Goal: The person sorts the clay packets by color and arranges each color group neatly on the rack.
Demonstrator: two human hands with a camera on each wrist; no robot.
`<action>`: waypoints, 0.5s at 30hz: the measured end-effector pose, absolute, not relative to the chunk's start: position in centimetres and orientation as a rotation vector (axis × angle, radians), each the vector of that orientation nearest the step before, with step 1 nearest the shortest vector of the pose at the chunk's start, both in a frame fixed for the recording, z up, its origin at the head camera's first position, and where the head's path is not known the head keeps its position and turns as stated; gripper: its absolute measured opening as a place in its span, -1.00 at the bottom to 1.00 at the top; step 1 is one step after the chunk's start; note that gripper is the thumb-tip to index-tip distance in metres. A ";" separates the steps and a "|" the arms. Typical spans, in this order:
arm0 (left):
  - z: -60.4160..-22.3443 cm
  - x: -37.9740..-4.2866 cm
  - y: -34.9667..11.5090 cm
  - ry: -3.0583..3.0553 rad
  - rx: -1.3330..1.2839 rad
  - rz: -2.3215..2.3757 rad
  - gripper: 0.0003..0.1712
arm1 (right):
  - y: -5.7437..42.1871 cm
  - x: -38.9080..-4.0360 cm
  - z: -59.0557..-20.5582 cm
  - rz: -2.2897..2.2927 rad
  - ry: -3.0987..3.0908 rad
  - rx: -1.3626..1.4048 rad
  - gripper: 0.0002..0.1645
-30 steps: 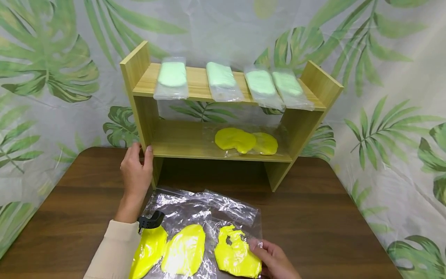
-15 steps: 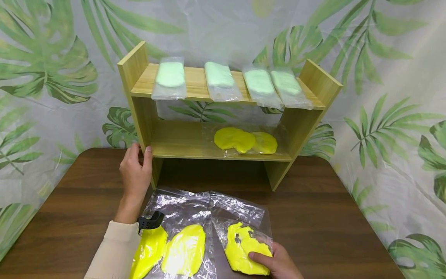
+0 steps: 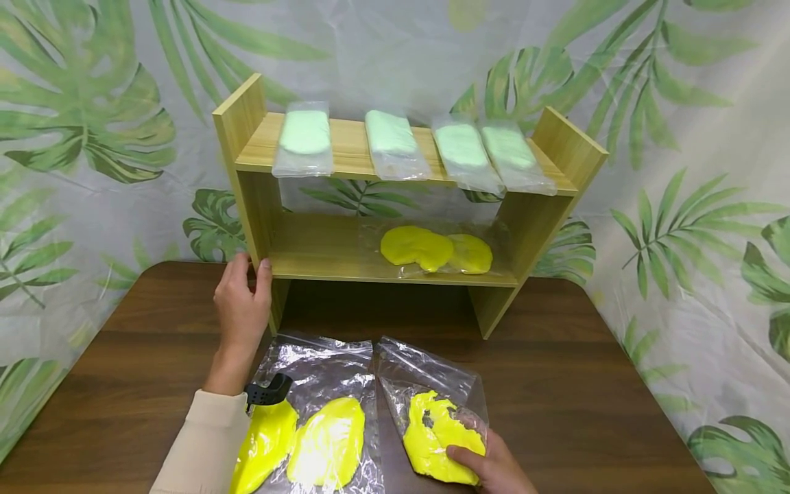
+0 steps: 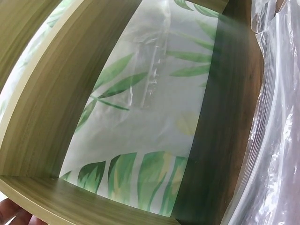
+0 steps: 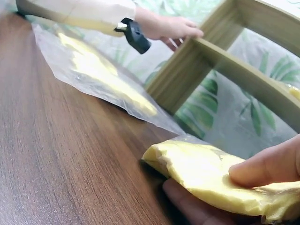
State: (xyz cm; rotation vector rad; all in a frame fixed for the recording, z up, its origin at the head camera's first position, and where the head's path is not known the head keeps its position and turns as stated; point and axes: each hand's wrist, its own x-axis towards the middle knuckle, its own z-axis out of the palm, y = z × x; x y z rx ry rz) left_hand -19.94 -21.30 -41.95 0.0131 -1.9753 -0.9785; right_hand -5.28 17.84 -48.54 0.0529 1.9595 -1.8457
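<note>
Right hand [image 3: 498, 464] pinches yellow-filled bag [image 3: 432, 447] over table [image 3: 586, 384], contact unclear, right of other bags [image 3: 327, 442]; probably soft, floppy, slick, best held by its filled edge. Left hand [image 3: 243, 302] grips shelf [image 3: 262, 213].

No readable writing anywhere here.
From where I stand, I can make out no word, number, brand or sign on the clear bags [image 3: 439, 439], the pale green packs [image 3: 395, 137], the wooden shelf [image 3: 321, 264], the table [image 3: 574, 384] or the black wristband [image 3: 268, 390]; the cloth [image 3: 673, 89] behind carries no legible letters either.
</note>
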 end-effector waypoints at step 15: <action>-41.9 -19.9 -21.3 -1.984 0.029 -0.995 -0.68 | 18.3 -5.3 -48.6 -1.937 1.744 0.026 -0.13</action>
